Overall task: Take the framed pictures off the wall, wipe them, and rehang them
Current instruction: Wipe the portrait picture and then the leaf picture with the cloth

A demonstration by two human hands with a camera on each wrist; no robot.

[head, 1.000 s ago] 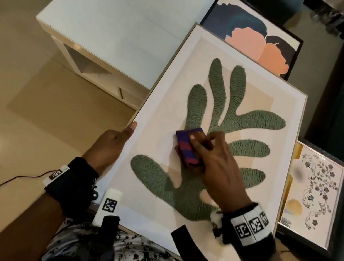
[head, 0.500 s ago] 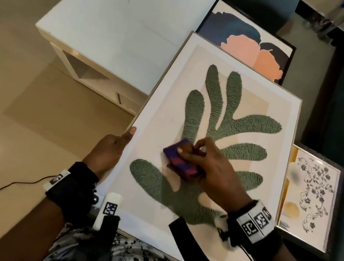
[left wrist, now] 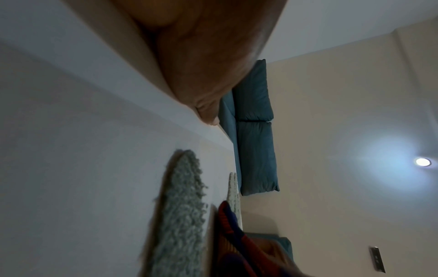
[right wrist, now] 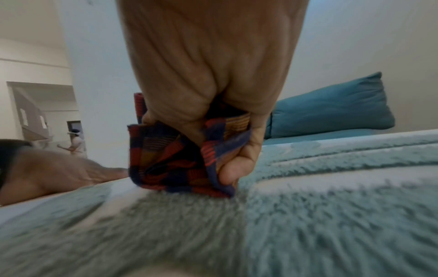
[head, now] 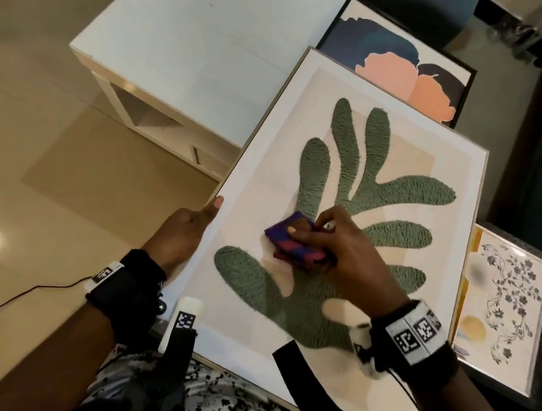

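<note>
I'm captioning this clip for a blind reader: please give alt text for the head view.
The right hand presses a folded red-and-blue cloth on a green leaf picture lying flat, while the left hand holds its left edge. Two other framed pictures lie beside it.

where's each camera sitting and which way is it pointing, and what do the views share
Head: worn on the head, facing down at the leaf picture; both forearms, left hand on its left edge, right hand pressing the cloth.
Left wrist: low at the frame's left edge, looking across the picture toward blue cushions; only the left hand's thumb shows.
Right wrist: just above the picture, facing along the hand; fingers grip the cloth, left hand beyond.
Shared: all three show cloth and green leaf.
</note>
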